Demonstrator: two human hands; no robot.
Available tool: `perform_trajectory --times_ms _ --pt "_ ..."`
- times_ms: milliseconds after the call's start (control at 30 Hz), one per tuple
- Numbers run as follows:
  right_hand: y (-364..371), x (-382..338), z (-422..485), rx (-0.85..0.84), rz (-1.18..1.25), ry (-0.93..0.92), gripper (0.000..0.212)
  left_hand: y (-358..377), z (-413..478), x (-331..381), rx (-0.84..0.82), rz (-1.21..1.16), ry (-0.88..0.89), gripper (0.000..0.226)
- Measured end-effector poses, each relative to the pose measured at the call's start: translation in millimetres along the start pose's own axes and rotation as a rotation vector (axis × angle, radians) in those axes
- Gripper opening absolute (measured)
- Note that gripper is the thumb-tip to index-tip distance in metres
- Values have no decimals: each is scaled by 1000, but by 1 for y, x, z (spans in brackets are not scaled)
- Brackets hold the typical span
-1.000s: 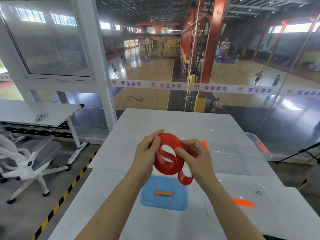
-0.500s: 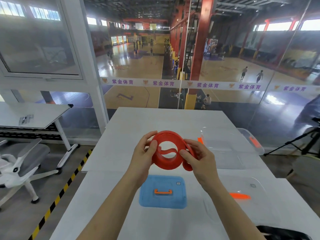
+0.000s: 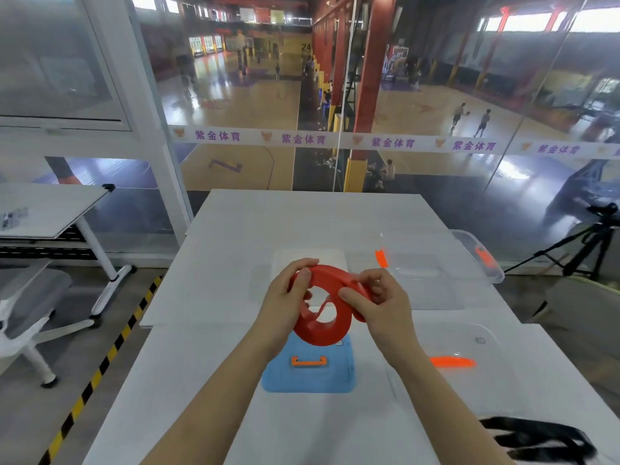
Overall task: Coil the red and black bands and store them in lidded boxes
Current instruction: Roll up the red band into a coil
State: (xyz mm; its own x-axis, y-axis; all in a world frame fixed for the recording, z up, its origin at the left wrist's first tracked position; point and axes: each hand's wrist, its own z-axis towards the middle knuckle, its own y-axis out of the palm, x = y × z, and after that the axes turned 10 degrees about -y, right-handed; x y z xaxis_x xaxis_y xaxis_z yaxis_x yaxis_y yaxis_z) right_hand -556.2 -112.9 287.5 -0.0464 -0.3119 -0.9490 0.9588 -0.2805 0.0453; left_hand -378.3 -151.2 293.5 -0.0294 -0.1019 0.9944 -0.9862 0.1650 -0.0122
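Both hands raised over table; left grip (image 3: pixel 285 298), right grip (image 3: pixel 379 303) pinch red band (image 3: pixel 330 327).

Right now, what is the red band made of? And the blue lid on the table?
The red band looks like rubber or similar stretchy stuff: matte, bending in soft loops between the left hand and right hand. The blue lid is probably hard plastic: smooth, flat and stiff-looking, with an orange handle.

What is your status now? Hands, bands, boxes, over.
Left hand and right hand grip red band, partly coiled, above blue lid. Black band loose on table, near right. Nothing between hands and clear box.
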Motion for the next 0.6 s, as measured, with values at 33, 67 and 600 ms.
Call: perform_trajectory --times_ms 33,67,600 --pt "0 7 6 2 25 -3 22 4 5 -3 29 -81 -17 26" --pt "1 15 13 -9 32 -14 21 7 12 -6 56 -161 -39 26" --pt "17 120 128 -34 -45 104 17 36 161 -44 415 -474 -228 29"
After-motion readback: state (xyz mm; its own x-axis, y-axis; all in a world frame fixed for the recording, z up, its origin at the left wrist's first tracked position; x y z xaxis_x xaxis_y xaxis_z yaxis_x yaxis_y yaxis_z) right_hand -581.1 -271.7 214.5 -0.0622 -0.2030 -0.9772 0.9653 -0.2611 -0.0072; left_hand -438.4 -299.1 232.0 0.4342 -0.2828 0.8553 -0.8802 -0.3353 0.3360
